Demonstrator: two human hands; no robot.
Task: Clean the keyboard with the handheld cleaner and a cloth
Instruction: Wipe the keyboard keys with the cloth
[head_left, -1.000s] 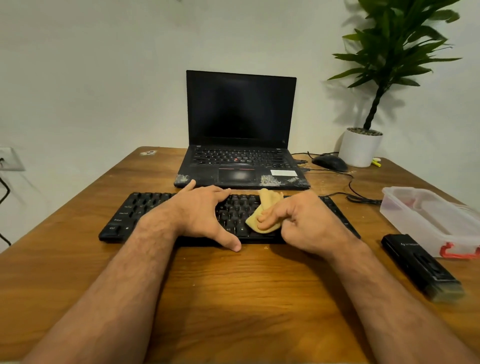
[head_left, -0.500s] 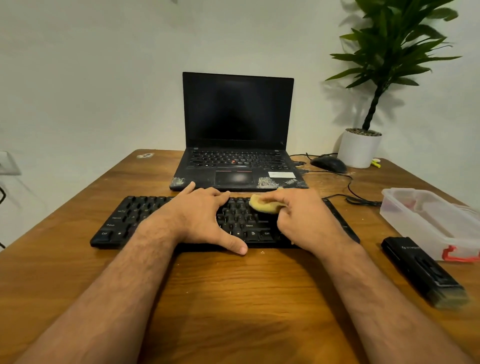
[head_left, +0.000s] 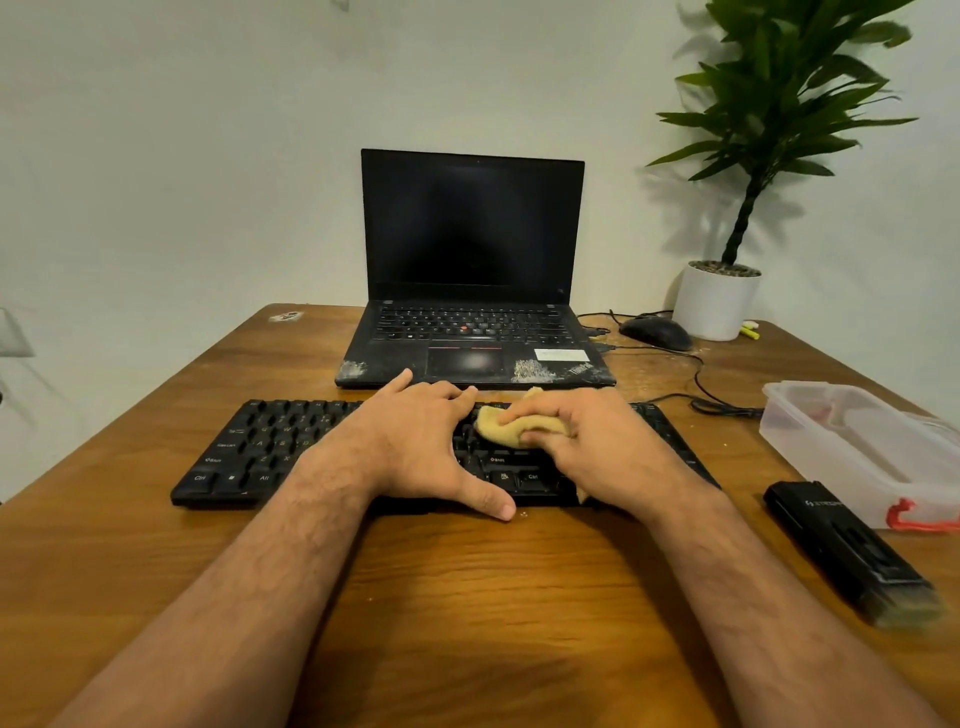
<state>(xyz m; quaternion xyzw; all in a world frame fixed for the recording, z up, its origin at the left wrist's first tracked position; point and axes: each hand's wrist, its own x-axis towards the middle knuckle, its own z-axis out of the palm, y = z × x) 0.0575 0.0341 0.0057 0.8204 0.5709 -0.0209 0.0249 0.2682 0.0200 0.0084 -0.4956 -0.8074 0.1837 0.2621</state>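
Note:
A black keyboard (head_left: 270, 447) lies across the wooden table (head_left: 467, 597) in front of me. My left hand (head_left: 415, 441) rests flat on its middle, fingers spread, thumb over the front edge. My right hand (head_left: 597, 447) grips a crumpled yellow cloth (head_left: 501, 428) and presses it onto the keys right of centre, close to my left fingertips. The black handheld cleaner (head_left: 852, 551) lies on the table at the right, untouched, with dust on its near end.
An open black laptop (head_left: 472, 322) with a dusty palm rest stands just behind the keyboard. A clear plastic box (head_left: 857, 447) with a red clasp sits right. A mouse (head_left: 655, 332), cables and a potted plant (head_left: 717, 301) occupy the back right corner.
My right hand has rubbed the cloth over the keys, from the front rows toward the back and now slightly left. My left hand stays on the keyboard.

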